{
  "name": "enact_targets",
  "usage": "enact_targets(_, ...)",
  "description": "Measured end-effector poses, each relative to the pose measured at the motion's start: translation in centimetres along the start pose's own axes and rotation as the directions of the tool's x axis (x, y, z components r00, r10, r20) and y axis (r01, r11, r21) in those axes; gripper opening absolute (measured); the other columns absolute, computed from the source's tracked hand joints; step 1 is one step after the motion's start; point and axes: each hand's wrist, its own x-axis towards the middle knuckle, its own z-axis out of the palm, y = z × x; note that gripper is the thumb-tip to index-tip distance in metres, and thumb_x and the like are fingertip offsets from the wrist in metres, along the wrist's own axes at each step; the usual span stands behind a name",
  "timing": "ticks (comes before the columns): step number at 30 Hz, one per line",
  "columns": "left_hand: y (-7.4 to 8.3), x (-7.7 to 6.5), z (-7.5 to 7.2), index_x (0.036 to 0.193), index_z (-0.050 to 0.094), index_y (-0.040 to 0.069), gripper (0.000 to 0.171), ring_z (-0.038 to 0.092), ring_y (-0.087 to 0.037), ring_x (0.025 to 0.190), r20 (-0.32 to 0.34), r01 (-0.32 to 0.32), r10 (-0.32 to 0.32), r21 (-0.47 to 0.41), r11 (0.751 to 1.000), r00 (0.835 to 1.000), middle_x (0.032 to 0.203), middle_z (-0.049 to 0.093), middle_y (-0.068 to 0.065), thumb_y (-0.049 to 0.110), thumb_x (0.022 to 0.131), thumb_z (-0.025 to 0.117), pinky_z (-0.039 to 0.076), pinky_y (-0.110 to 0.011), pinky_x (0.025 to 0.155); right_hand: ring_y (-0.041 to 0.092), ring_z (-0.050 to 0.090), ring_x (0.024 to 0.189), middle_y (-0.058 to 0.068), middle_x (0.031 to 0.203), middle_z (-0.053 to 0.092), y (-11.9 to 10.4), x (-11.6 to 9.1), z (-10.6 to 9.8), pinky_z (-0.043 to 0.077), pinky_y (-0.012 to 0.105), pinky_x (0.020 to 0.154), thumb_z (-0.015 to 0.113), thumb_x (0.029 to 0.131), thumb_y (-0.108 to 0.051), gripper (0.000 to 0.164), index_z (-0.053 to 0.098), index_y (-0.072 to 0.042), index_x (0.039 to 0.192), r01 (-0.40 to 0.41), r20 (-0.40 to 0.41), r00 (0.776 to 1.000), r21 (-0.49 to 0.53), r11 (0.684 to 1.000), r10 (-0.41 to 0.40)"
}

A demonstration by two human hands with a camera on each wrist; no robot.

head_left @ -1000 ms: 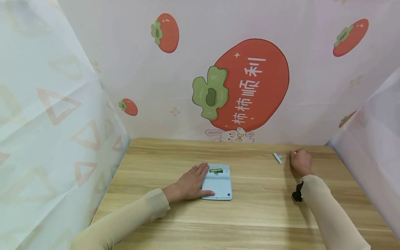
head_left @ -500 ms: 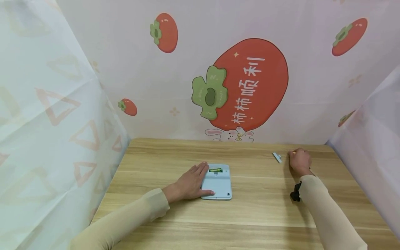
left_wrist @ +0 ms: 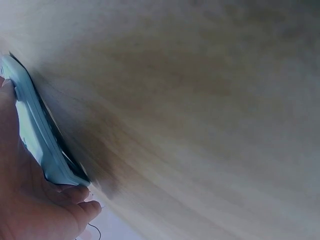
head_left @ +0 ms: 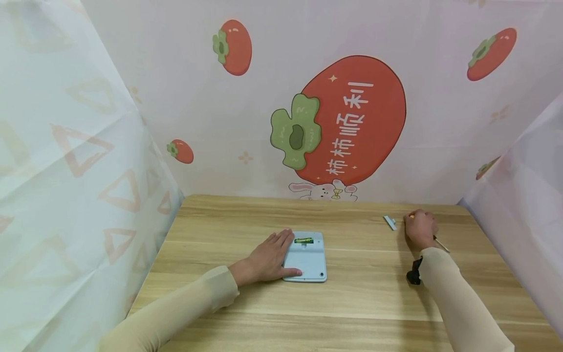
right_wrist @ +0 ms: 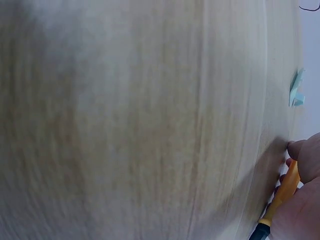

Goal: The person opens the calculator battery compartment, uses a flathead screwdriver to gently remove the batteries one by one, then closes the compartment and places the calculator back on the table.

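A light-blue calculator lies back side up near the table's middle, a green battery showing in its compartment. My left hand rests along its left side, fingers straight and thumb stretched over the lower edge. The left wrist view shows the calculator's edge beside that hand. At the far right, my right hand grips a screwdriver by its orange handle. Its thin shaft sticks out behind the hand, toward the wrist. A small light-blue battery cover lies just left of the right hand.
The wood-grain table ends at the back against an upright sheet printed with persimmons. White sheets close in the left side and right side. A black wrist camera sits under the right sleeve.
The right hand has shifted slightly left, and the screwdriver's orange handle and shaft have come into clearer sight. The left hand, calculator and battery cover stay put.
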Motion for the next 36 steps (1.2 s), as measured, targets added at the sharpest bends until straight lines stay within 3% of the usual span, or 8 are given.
enact_targets(7, 0.0, 0.0, 0.0, 0.169, 0.019, 0.004, 0.113, 0.019, -0.025, 0.163, 0.002, -0.005, 0.005, -0.003, 1.0, 1.0, 0.176, 0.02, -0.013, 0.085, 0.094, 0.045, 0.022, -0.046, 0.131, 0.065, 0.036, 0.131, 0.046, 0.14, 0.042, 0.0, -0.4, 0.0, 0.029, 0.079, 0.101, 0.047, 0.112, -0.022, 0.043, 0.056, 0.013, 0.137, -0.007, 0.009, 1.0, 0.016, 1.0, 0.007)
enact_targets(19, 0.1, 0.1, 0.1, 0.169, 0.019, 0.004, 0.113, 0.019, -0.025, 0.163, 0.004, -0.005, 0.005, -0.014, 1.0, 1.0, 0.176, 0.02, -0.013, 0.085, 0.094, 0.045, 0.022, -0.047, 0.131, 0.063, 0.035, 0.132, 0.044, 0.14, 0.043, 0.2, -0.9, -0.3, 0.026, 0.077, 0.103, 0.048, 0.112, -0.025, 0.045, 0.054, 0.013, 0.134, -0.011, -0.003, 1.0, 0.012, 1.0, 0.011)
enact_targets(30, 0.0, 0.0, 0.1, 0.169, 0.021, 0.004, 0.113, 0.02, -0.025, 0.163, -0.007, 0.0, 0.0, -0.011, 1.0, 1.0, 0.176, 0.021, -0.013, 0.085, 0.094, 0.044, 0.023, -0.047, 0.131, 0.068, 0.033, 0.132, 0.047, 0.143, 0.041, 0.1, -0.9, -0.9, 0.028, 0.079, 0.103, 0.041, 0.113, -0.037, 0.061, 0.045, 0.015, 0.143, 0.054, -0.018, 0.998, -0.027, 0.998, -0.054)
enact_targets(36, -0.1, -0.1, 0.0, 0.169, 0.021, 0.005, 0.112, 0.021, -0.025, 0.163, -0.013, 0.0, 0.0, -0.007, 1.0, 1.0, 0.176, 0.022, -0.013, 0.085, 0.094, 0.045, 0.024, -0.047, 0.13, 0.071, 0.034, 0.13, 0.051, 0.144, 0.038, 0.0, -1.0, -1.5, 0.031, 0.081, 0.105, 0.033, 0.113, -0.046, 0.074, 0.038, 0.019, 0.148, 0.13, 0.005, 0.991, -0.11, 0.985, -0.131)
